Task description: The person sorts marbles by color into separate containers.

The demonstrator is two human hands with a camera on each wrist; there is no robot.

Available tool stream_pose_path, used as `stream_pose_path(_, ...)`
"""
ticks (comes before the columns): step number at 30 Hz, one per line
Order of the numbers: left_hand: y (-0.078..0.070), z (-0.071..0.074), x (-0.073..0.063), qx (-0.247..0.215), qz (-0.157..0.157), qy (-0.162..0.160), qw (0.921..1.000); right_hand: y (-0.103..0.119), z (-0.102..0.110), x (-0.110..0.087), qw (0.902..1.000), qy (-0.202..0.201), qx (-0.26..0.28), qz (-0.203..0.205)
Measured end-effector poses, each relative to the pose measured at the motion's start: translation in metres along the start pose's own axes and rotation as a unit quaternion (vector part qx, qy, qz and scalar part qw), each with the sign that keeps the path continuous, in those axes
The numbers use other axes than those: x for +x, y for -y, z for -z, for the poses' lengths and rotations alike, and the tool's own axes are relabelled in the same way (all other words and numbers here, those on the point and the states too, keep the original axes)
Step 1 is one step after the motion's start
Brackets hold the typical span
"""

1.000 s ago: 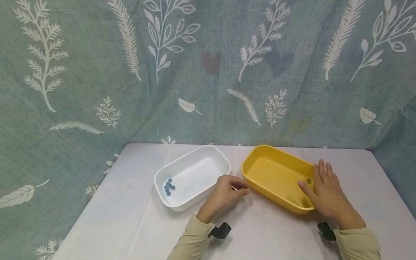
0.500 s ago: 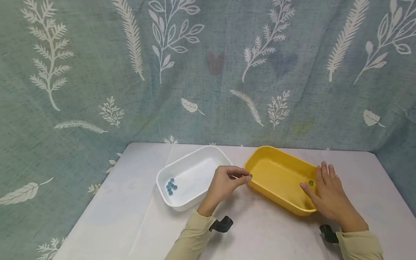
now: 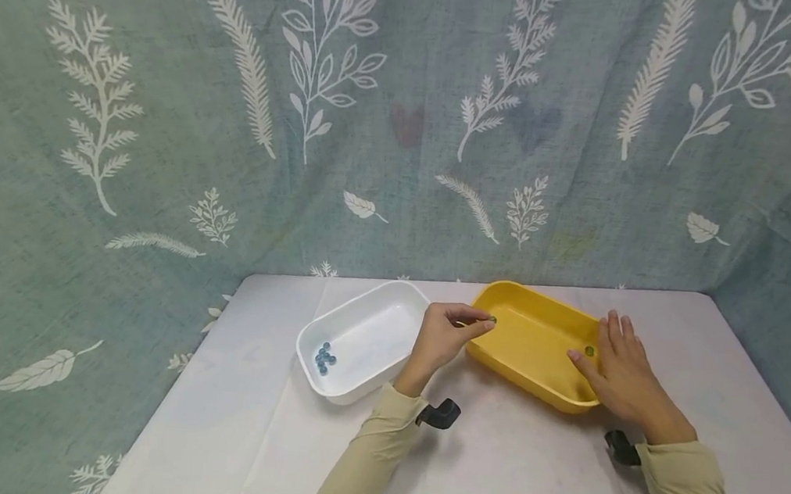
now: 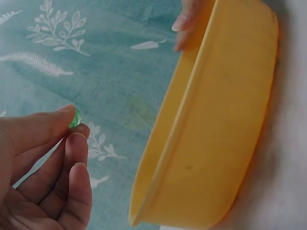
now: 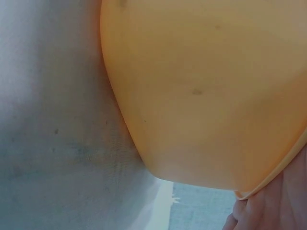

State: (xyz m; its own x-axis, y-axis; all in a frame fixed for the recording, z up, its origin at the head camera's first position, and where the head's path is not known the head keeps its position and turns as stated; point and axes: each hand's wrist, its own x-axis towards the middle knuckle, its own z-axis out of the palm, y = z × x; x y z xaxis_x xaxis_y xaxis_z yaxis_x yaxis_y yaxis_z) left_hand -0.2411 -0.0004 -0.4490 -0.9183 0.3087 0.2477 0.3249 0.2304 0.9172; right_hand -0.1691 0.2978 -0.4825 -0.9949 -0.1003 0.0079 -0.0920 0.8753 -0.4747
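Note:
My left hand [image 3: 438, 343] pinches a small green glass marble [image 3: 493, 319] between thumb and fingertips, just over the left end of the yellow tray [image 3: 521, 344]. The left wrist view shows the translucent marble [image 4: 76, 118] above and beside the tray's outer wall [image 4: 211, 134]. With its fingers extended, my right hand [image 3: 627, 381] rests on the tray's right end, thumb reaching over the inside. Another green marble [image 3: 589, 351] lies in the tray near that thumb. At the lower right of the right wrist view, fingers [image 5: 273, 206] touch the tray's rim.
A white tray [image 3: 359, 342] stands to the left, angled, with several blue glass marbles [image 3: 324, 358] at its near left end. Both trays are on a white tablecloth [image 3: 504, 460]. A green patterned curtain [image 3: 406, 122] hangs behind and along the sides.
My left hand has risen from beside the yellow tray's near left corner and moved right, carrying the green marble over the tray's end. The right hand stays on the tray.

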Motion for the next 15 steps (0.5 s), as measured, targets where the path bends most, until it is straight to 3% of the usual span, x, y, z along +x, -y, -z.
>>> stream_pose_path(15, 0.003, -0.022, 0.017, -0.016, 0.005, 0.020, 0.9997, -0.002, -0.002, 0.002, 1.0000, -0.001, -0.002, -0.006)
